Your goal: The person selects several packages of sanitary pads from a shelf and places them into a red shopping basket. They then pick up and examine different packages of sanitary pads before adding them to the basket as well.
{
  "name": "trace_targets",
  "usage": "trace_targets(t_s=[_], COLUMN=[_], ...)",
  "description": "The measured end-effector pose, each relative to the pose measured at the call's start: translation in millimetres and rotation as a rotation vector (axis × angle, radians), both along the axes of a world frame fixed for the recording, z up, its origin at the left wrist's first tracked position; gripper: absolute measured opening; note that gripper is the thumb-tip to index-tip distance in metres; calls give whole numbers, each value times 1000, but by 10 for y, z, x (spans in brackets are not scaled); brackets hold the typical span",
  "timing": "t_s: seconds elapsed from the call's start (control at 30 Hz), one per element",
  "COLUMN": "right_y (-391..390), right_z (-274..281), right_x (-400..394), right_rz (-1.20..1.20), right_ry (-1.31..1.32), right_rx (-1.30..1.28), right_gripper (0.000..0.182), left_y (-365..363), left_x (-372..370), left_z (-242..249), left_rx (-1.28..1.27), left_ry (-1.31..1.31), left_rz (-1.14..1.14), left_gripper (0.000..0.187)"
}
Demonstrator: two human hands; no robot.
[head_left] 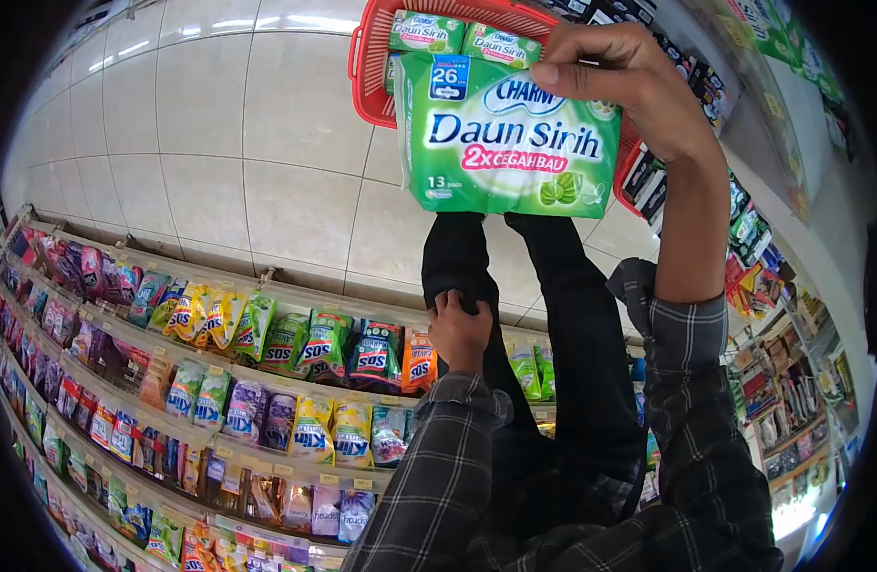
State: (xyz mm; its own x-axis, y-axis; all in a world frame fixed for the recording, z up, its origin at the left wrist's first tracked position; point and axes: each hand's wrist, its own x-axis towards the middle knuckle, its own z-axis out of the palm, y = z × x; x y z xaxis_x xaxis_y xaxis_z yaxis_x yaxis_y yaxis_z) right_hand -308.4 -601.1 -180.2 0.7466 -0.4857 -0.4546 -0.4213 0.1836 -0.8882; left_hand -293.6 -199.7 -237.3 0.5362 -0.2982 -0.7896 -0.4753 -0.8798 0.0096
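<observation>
My right hand [615, 81] pinches the top right of a green pack of sanitary pads [515, 143], thumb in front. "Charm Daun Sirih" and "13 pads" are printed on its face, which is turned toward me. Just behind the pack is a red plastic basket [366, 81], partly covered by it. Inside the basket are several smaller Charm Daun Sirih packs [426, 31]. My left hand [460, 331] rests on my dark trouser leg, fingers apart and holding nothing.
Shelves on the left and below carry rows of bagged goods, among them SOS pouches [326, 341] and yellow pouches [311, 427]. More stocked shelves [782, 396] stand on the right. Pale floor tiles [205, 114] stretch across the upper left.
</observation>
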Motion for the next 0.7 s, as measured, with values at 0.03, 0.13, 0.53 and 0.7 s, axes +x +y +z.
trace_targets(t_s=[0.03,0.13,0.53,0.7], right_y=[10,44,162,496], right_z=[-3,-29,-299,-1489], right_x=[1,-26,54,87], right_rz=[-13,-34,32,-95], right_ry=[10,28,158,312], right_rx=[10,18,-79,-436], right_gripper=[16,16,21,22], left_y=[5,21,12,-7], left_x=[-1,-10,64,164], left_z=[-1,-17,-18,-16], left_rx=[5,9,9,35], left_ry=[1,7,19,40], left_rz=[0,-5,10,36], left_gripper=[38,39,38,37])
